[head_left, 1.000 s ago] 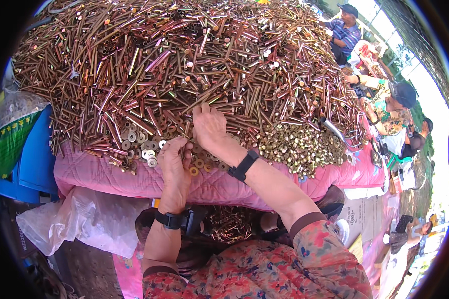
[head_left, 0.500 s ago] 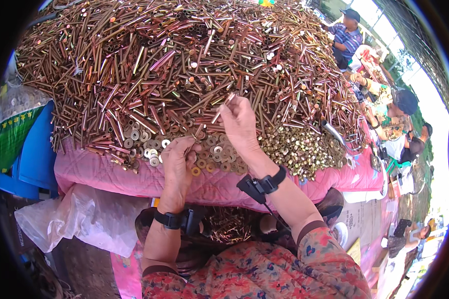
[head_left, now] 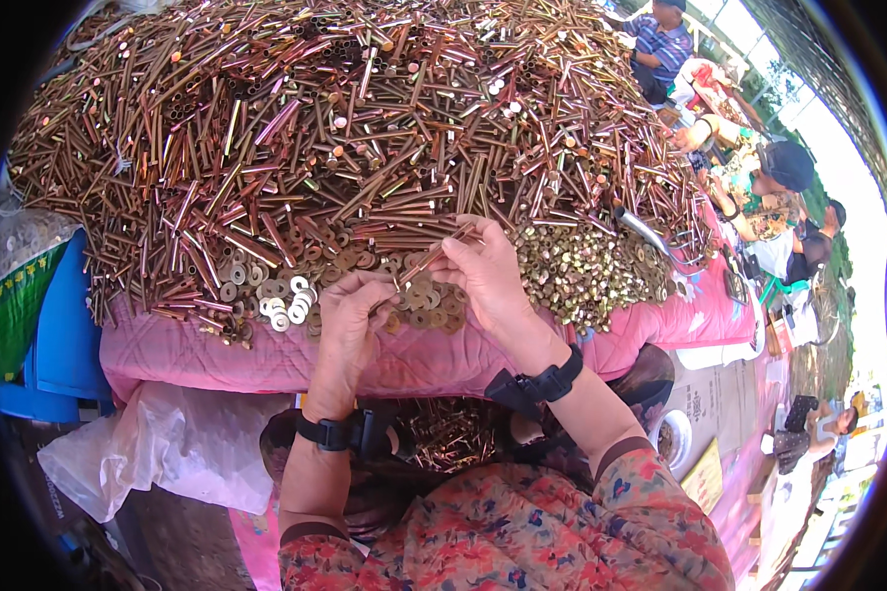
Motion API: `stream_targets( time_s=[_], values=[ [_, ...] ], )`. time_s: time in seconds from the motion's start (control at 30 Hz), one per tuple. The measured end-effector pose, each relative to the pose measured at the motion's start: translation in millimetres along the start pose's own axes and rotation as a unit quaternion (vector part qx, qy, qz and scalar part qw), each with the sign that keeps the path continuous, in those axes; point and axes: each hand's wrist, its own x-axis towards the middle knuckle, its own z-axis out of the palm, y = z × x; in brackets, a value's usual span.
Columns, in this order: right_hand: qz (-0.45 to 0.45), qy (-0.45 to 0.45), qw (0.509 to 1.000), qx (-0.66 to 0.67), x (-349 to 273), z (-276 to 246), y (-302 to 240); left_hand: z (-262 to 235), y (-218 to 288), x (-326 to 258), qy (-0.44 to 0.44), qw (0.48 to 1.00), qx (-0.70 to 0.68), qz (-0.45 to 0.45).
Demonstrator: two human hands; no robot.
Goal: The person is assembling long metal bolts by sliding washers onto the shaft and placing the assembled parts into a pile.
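In my right hand (head_left: 488, 276), closed in a pinch, is a thin copper-coloured bolt (head_left: 419, 269), slanting down to the left. My left hand (head_left: 348, 313) is closed too, its fingertips at the lower end of the bolt; whatever small piece they pinch is hidden. Both hands are above a spread of flat metal washers (head_left: 434, 307), with a brighter silver group of washers (head_left: 288, 303) left of my left hand. Small brass-coloured nuts (head_left: 586, 276) lie heaped right of my right hand. Beyond stretches a large pile of metal bolts and tubes (head_left: 296, 158).
A pink quilted cloth (head_left: 207, 350) covers the near table edge. At left are a blue chair (head_left: 59, 325) and a green-and-clear bag (head_left: 25, 305). A curved metal tube (head_left: 646, 231) lies beside the nuts. Several people sit along the right; clear plastic sheeting (head_left: 168, 443) hangs at lower left.
My right hand has come down and brought the bolt to my left fingertips, which have shifted slightly right. The view has shifted a little.
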Motion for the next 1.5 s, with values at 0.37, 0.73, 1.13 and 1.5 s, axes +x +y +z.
stream_targets(
  time_s=[0.37,0.73,1.13,1.5],
  values=[
    [-0.118,0.022,0.944,-0.308,-28.2,-34.9,11.0,21.7,-14.5,-1.3,-0.069,0.997,0.024,-0.023],
    [-0.228,0.017,0.683,-0.694,-50.8,-96.0,16.7,26.2,-25.0,4.2,0.031,0.999,0.026,-0.015],
    [-0.187,0.047,0.816,-0.545,-56.9,-70.0,5.3,25.4,-20.0,-3.2,0.015,0.998,0.035,-0.047],
    [-0.092,-0.071,0.977,-0.177,-45.5,-42.3,7.3,20.7,-10.2,-8.2,-0.04,0.996,0.013,-0.084]
  ],
)
